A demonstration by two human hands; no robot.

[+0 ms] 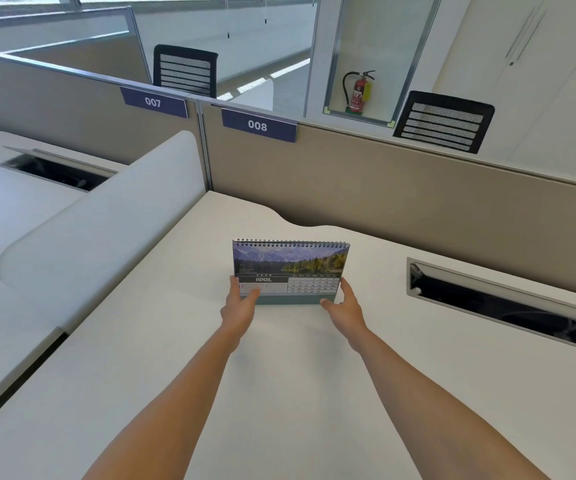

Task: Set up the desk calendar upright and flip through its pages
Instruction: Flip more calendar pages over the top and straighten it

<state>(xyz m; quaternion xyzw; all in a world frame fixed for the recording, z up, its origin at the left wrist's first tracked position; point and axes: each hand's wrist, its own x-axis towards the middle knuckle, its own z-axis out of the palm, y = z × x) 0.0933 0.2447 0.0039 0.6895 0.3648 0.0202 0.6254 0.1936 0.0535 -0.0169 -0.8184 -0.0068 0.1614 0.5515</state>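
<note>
The desk calendar [290,268] stands upright on the white desk [279,375], spiral binding along its top. Its front page shows a mountain lake photo above the word APRIL and a date grid. My left hand [239,301] grips the calendar's lower left corner, thumb over the front of the page. My right hand [343,304] is at the lower right corner, fingers behind the edge and thumb low at the base in front. Both forearms reach in from the bottom of the view.
An open cable tray slot [501,303] is cut into the desk to the right. A beige partition [400,181] labelled 008 walls the far side. A white curved divider [99,230] bounds the left. Black chairs and a fire extinguisher [359,93] stand beyond.
</note>
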